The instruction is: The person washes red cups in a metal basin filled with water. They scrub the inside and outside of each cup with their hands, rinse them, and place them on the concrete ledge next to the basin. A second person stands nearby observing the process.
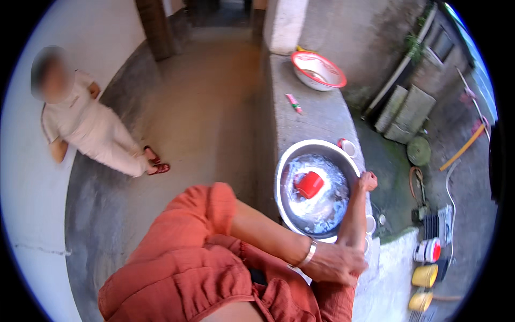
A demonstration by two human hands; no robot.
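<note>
Person [88, 126] in pale clothes and red shoes, one in number, stands along the wall at far left. Rightward, one toothpaste tube [293, 103] lies on the grey surface [316, 121], and below it sits the wide metal basin [281, 201], with one red cup [310, 185] tilted in its water. The basin will probably be heavy with water, stiff, and slippery where wet; two opposite stretches of rim look the best hold. The cup should be light and fairly stiff, likely slick, best taken by its lip. One enamel basin [335, 86] with a red rim stands farther along, making two basins. Nearer, the braceleted left hand [335, 264] is wrapped around the right forearm [353, 220]. At least three white cups show beside the metal basin: one [349, 148] near its far right side, two [370, 224] near the forearm, partly hidden. The right hand [368, 181] reaches just past the basin's right rim, fingers curled narrow; whether anything is tucked inside cannot be told. At far right are two yellow buckets [424, 276] and one white-and-red bucket [427, 250].
</note>
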